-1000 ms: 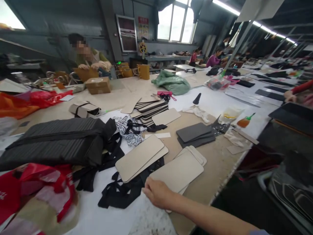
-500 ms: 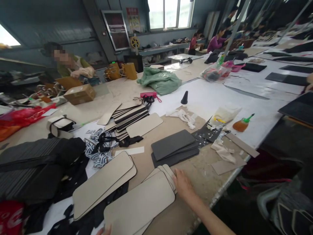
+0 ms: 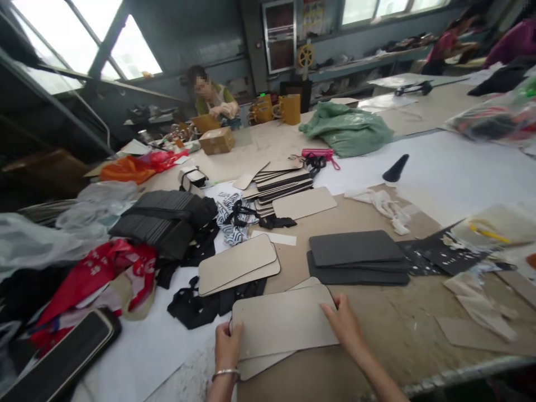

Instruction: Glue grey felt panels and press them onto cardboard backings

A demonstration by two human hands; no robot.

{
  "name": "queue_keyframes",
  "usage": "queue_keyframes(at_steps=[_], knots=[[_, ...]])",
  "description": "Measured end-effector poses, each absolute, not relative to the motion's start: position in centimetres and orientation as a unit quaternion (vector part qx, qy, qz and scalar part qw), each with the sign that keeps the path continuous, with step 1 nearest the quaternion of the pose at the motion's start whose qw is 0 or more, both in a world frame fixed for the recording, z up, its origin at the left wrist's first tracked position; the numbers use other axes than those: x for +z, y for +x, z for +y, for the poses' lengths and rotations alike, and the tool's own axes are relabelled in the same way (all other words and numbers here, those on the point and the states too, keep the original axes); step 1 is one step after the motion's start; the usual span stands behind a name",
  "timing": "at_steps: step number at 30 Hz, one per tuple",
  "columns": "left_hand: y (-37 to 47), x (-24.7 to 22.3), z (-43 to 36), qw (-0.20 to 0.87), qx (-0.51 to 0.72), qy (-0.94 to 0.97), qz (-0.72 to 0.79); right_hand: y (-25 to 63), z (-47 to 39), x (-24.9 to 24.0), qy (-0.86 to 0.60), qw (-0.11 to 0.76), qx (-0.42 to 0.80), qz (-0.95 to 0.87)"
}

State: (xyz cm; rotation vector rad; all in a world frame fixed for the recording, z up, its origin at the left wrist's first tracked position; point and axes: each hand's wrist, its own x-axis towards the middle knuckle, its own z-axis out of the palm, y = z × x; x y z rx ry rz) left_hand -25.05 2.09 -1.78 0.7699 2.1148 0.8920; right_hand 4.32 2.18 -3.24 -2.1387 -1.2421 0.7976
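Note:
A beige, round-cornered panel (image 3: 285,321) lies in front of me, on top of other beige panels that show at its upper and lower edges. My left hand (image 3: 228,343), with a bracelet at the wrist, is closed on its left end, thumb on top. At the opposite end my right hand (image 3: 344,324) pinches the edge between thumb and fingers. Just beyond is a pair of similar beige panels (image 3: 238,265), partly over black fabric (image 3: 195,304). Dark grey panels (image 3: 355,248) lie stacked past my right hand.
A bundle of dark panels (image 3: 167,218) sits at the left, near red cloth (image 3: 103,273). Farther back are a fanned beige stack (image 3: 280,181), a green bag (image 3: 347,131) and a black cone (image 3: 396,168). Scraps (image 3: 481,301) lie right. A person (image 3: 213,100) works across the table.
The view has swung left. My left hand has come further into view and now grips the panel's left end. My right hand has closed on the right end.

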Motion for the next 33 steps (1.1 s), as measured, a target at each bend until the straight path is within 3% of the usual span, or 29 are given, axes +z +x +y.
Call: queue_keyframes(at_steps=[2,7,12,20,27,33], knots=[[-25.0,-1.9,1.8,0.407,0.385,0.233,0.795,4.2,2.4,-3.9,-0.766,0.323,0.341,-0.440],[-25.6,0.3,1.3,0.519,0.478,0.140,0.695,2.6,3.3,-1.4,-0.703,0.351,0.393,-0.477],[-27.9,2.8,0.1,0.419,0.558,0.210,0.685,0.2,2.9,1.6,-0.618,0.383,0.411,-0.550],[-30.0,-0.4,-0.3,0.429,0.506,0.189,0.724,-0.9,3.8,-0.8,-0.600,0.355,0.444,-0.563],[-33.9,1.7,8.3,0.431,0.505,0.219,0.715,-4.8,14.5,2.2,-0.613,0.288,0.430,-0.596],[-36.9,0.7,15.5,0.384,0.332,0.260,0.821,-8.8,20.3,2.0,-0.718,0.172,0.355,-0.573]])
